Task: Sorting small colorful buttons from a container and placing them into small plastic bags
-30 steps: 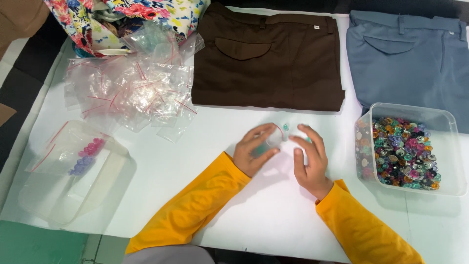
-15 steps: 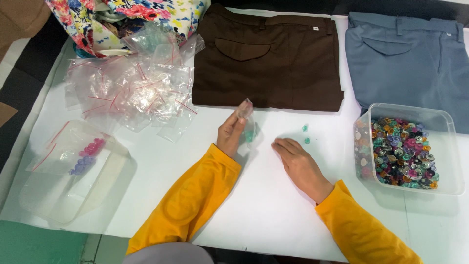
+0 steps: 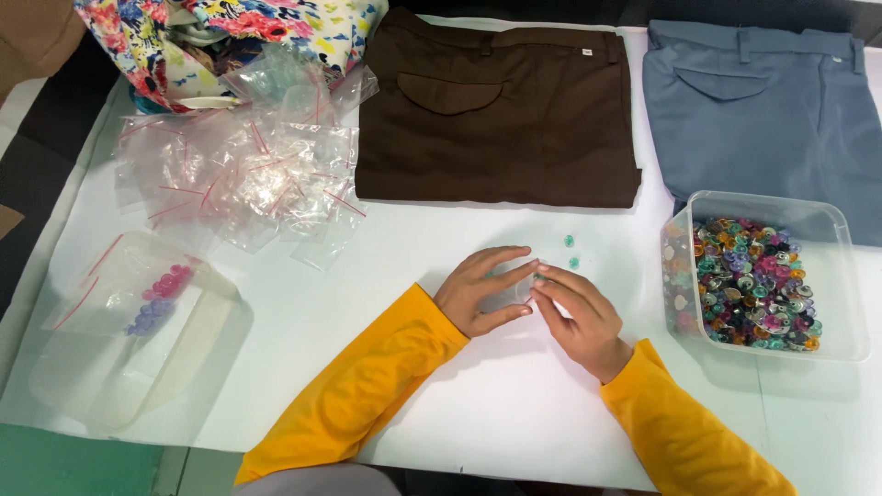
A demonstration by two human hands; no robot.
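My left hand [image 3: 482, 291] and my right hand [image 3: 579, 317] meet over the white table [image 3: 367, 303], both pinching a small clear plastic bag [image 3: 520, 287] between their fingertips. What lies inside the bag is hidden. Two small green beads [image 3: 571, 251] lie loose on the table just beyond my right fingers. Both arms wear yellow sleeves.
A clear tub of several mixed coloured beads [image 3: 755, 280] stands at the right. A heap of empty clear zip bags [image 3: 248, 174] lies at the back left, a clear container holding bagged pink and purple beads [image 3: 138, 317] at the left. Folded brown trousers [image 3: 496, 110], blue trousers [image 3: 763, 92] and floral cloth [image 3: 230, 32] lie behind.
My left hand came down and right with the small bag from its raised position. My right hand moved in from the table to meet it, so both now pinch the bag.
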